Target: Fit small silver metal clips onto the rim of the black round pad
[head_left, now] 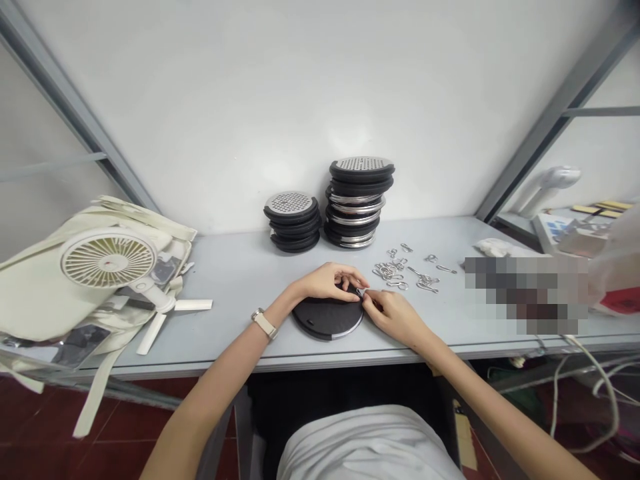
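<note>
A round black disc (pixel 327 317) with a silver rim lies flat near the table's front edge. Curled over its far side is my left hand (pixel 327 283), thumb on top and fingers at the edge, gripping it. My right hand (pixel 393 315) pinches at the disc's right edge, where a small shiny metal piece (pixel 359 293) shows between the two hands. Its exact shape is too small to tell. Several loose metal clips and rings (pixel 391 269) lie scattered beyond my right hand.
Behind the disc stand a short stack of black discs with perforated metal tops (pixel 291 203) and a taller stack (pixel 356 207). A white handheld fan (pixel 111 260) rests on a cream bag (pixel 45 293) at left. Cables (pixel 595 373) hang at right.
</note>
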The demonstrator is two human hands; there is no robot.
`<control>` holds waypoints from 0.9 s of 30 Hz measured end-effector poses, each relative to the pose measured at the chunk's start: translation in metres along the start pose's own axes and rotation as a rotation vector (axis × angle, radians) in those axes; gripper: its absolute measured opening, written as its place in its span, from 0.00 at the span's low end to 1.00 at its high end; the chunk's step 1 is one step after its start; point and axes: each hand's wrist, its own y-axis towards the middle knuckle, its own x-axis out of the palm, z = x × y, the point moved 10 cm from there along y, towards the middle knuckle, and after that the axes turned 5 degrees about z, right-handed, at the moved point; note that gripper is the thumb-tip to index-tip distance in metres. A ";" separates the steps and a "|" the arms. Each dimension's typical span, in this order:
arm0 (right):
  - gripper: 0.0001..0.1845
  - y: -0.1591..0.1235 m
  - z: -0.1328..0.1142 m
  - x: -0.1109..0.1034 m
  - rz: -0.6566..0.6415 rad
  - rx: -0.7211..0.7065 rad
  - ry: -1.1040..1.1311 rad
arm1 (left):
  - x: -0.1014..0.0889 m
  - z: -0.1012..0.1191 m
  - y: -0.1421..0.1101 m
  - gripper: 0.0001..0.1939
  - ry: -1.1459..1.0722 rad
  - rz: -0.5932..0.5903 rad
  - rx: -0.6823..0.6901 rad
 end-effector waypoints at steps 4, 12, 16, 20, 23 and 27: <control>0.18 0.000 0.000 0.000 0.004 0.000 -0.018 | -0.001 -0.005 0.000 0.20 0.005 0.009 -0.031; 0.18 -0.001 0.001 0.002 -0.001 -0.007 -0.010 | -0.001 -0.002 -0.001 0.20 -0.026 0.013 -0.041; 0.18 0.000 0.002 0.002 -0.004 -0.002 -0.020 | -0.001 -0.003 -0.001 0.19 -0.013 0.016 -0.046; 0.19 0.000 0.001 0.003 -0.014 -0.007 -0.018 | -0.002 -0.005 -0.001 0.20 -0.006 0.026 -0.047; 0.19 0.000 0.002 0.003 -0.019 -0.001 -0.014 | -0.002 -0.005 0.000 0.20 -0.021 0.018 -0.036; 0.19 0.000 0.002 0.002 -0.019 0.002 -0.013 | -0.001 -0.005 -0.001 0.20 -0.025 0.010 -0.056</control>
